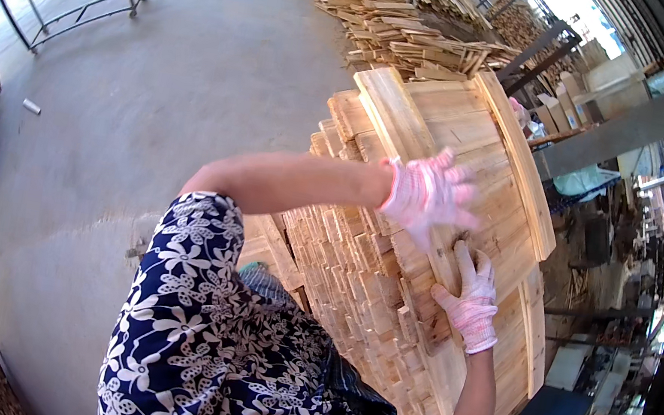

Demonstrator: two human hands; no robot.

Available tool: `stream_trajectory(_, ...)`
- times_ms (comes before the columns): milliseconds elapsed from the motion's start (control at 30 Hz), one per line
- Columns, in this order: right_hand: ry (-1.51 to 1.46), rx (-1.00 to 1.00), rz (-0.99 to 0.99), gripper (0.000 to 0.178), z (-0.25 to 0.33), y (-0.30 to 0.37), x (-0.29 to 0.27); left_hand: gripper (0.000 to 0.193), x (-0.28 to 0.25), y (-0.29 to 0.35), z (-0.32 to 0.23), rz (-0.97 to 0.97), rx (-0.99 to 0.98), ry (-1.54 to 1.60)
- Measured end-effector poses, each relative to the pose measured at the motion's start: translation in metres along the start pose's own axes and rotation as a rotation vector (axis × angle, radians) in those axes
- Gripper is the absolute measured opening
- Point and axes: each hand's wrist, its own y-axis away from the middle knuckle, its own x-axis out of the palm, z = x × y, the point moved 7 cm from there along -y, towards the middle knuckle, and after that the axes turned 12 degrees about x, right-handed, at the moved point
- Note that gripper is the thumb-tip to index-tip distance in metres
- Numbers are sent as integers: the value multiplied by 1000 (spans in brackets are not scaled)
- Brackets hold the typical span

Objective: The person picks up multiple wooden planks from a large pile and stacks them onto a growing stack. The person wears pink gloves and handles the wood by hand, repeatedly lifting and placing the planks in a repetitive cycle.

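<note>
A tall stack of pale wooden boards (356, 272) stands in front of me, with ragged, stepped ends on its left side. Across its top, a narrow plank (394, 117) runs from the far end toward my hands. My left hand (431, 195), in a pink-and-white knit glove, reaches over the plank with fingers spread. Motion smears it, and whether it touches the wood I cannot tell. My right hand (471, 303), gloved alike, rests on the top boards by the plank's near end, thumb and fingers apart.
Wooden strips (548, 190) edge the stack's right side. Beyond it lies a heap of loose wood slats (412, 33). Black metal racks (84, 16) stand far left on the concrete floor (199, 56). A grey beam (636, 125) and clutter fill the right side.
</note>
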Motion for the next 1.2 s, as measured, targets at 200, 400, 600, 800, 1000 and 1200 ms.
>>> stream_trajectory(200, 12, 80, 45, 86, -21, 22, -3, 100, 34, -25, 17, 348, 64, 96)
stream_trajectory(400, -10, 36, -9, 76, 6, 27, 1, 88, 22, 2, 23, 292, 91, 207)
stream_trajectory(600, 7, -99, -161, 74, 22, 7, 9, 83, 3, 22, 29, 138, 0, 210)
stream_trajectory(800, -170, 27, -620, 65, 8, 85, -64, 82, -63, -28, -41, -209, 181, 207)
stream_trajectory(1000, -281, 586, -1156, 59, -76, 287, -33, 60, -37, -94, -218, -243, 478, 1099)
stream_trajectory(1200, 192, 1927, -769, 54, -87, 643, 146, 51, 63, -175, -476, 433, 842, 1320)
